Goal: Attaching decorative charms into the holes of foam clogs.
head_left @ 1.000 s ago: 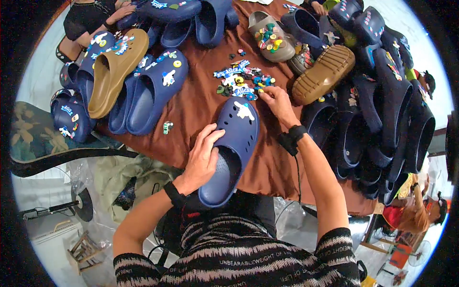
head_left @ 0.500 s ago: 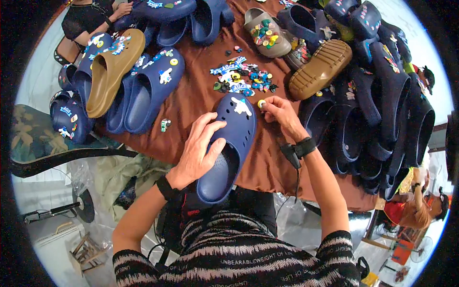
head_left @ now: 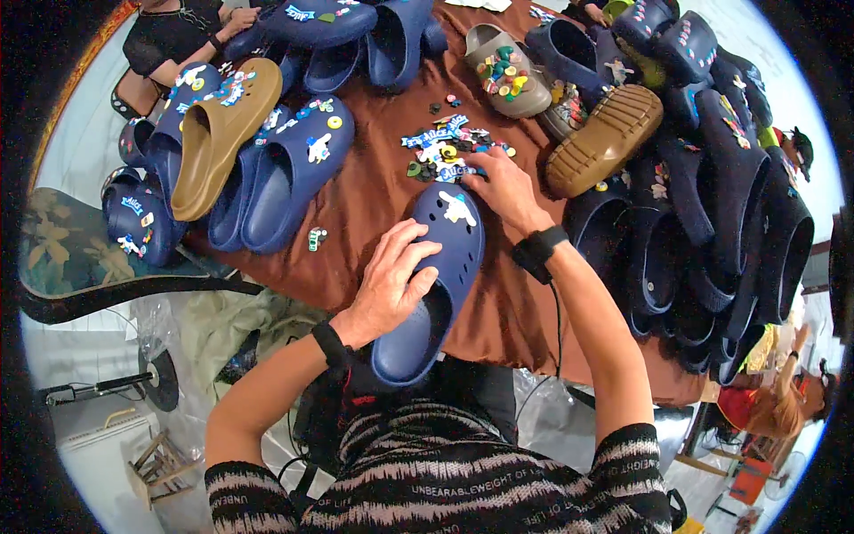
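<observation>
A single dark blue clog (head_left: 455, 240) lies at the near edge of the table, heel toward me, with a white figure-shaped shoe charm (head_left: 459, 210) on its toe. My left hand (head_left: 389, 280) grips its left side, fingers over the upper and thumb by the opening. Beyond the toe is a pile of small shoe charms (head_left: 438, 135), colourful and partly banner-shaped. My right hand (head_left: 509, 194) is at the pile's near right side, its fingertips drawn together among the charms. Whatever they pinch is too small to make out.
Decorated blue clogs (head_left: 294, 187) and a brown clog (head_left: 213, 147) stand at left. Right are many dark clogs (head_left: 698, 200), an upturned brown clog (head_left: 605, 141) and a charm-covered grey clog (head_left: 507, 71). A loose charm (head_left: 316, 238) lies on the brown cloth (head_left: 374, 160). Another person (head_left: 173, 44) sits far left.
My right hand has moved away from the clog's right side, forward and left to the charm pile; the yellow charm it pinched no longer shows in its fingers. My left hand keeps its hold.
</observation>
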Demonstrator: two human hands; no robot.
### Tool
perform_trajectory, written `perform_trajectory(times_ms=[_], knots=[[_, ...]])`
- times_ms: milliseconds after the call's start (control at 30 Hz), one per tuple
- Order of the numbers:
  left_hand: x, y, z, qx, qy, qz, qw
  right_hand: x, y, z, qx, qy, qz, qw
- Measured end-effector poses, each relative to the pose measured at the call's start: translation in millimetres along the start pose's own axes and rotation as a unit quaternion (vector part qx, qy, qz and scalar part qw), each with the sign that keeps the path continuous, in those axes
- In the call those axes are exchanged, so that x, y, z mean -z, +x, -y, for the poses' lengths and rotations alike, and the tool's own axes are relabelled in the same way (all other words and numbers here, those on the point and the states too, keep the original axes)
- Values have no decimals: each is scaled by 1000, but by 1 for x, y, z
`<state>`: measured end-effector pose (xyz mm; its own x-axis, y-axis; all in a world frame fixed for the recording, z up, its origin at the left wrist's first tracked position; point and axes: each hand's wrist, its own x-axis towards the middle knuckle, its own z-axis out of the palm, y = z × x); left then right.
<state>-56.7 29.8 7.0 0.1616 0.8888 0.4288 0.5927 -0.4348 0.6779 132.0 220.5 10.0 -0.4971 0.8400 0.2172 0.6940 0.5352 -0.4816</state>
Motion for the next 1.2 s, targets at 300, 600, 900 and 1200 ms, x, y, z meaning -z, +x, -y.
perform_trajectory(times_ms=[300,600,900,1200], knots=[[-3,2,0,-6,3,-12,1000,-15,28,-7,79,-44,43,995],[-5,2,1,-2,-11,-16,1000,22,-3,-34,-101,357,43,928],[-3,2,-1,7,-5,-11,1000,39,-86,-7,-195,446,138,862],[-2,2,-2,10,-4,-11,1000,34,-82,21,-79,315,136,936]])
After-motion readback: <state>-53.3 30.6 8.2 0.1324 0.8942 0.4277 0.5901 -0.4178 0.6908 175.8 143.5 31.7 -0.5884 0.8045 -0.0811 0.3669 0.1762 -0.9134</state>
